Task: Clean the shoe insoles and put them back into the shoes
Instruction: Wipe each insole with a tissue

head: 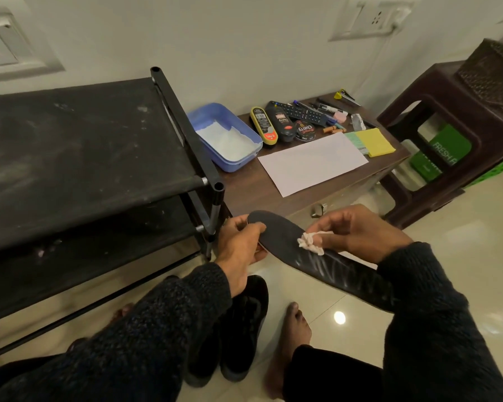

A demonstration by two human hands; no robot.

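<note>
Insole (325, 264) held level, its long axis running upper-left to lower-right.

Shoe rack (93, 146) close beside hands.

A long black insole (317, 262) is held up above the floor, with shiny wet streaks on top. Two black shoes (233, 329) stand side by side on the floor below it.

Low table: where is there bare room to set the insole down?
Bare wood shows on the low table along its front edge, between the blue tub and white paper. The back edge is crowded: polish bottles, remote, pens. The shoe rack top is also free.
</note>
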